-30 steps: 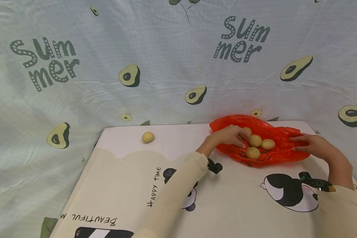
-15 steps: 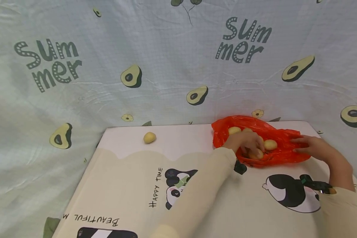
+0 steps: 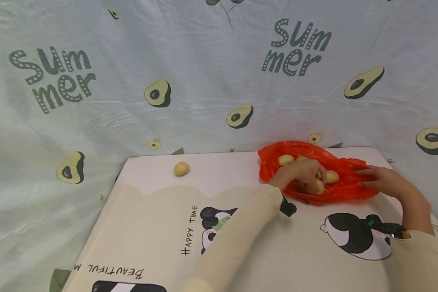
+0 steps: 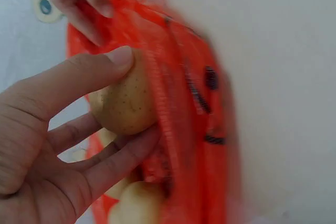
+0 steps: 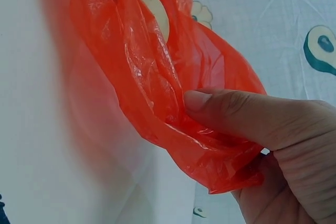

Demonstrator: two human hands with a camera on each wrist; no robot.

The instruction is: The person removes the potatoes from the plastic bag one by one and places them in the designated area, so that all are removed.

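- At the far left, a pale cloth (image 3: pixel 113 129) printed with avocados and the word "summer" hangs and runs across the whole back, behind the tabletop (image 3: pixel 142 211).
- Near the back edge, on the left part of the tabletop, lies a lone yellowish potato (image 3: pixel 181 168), well apart from the others.
- Nearer the front, the lettering "Happy time" is printed beside a panda figure (image 3: pixel 209 227), partly covered by the left sleeve (image 3: pixel 237 239).
- A red plastic bag (image 3: pixel 350 190) lies spread on the right part of the tabletop, its mouth open.
- Inside the bag, toward its left end, sit a potato (image 3: pixel 286 159) and another just beside it, partly covered by the left hand (image 3: pixel 305 171).
- The left hand reaches into the bag; its grip holds a speckled potato (image 4: pixel 126 98) between thumb and fingers, with the bag's wall overlapping one side.
- Just right of that hand, another potato (image 3: pixel 332 177) rests in the bag.
- At the bag's right end, the right hand (image 3: pixel 385 180) pinches the crumpled plastic, thumb on top, its grip narrow.
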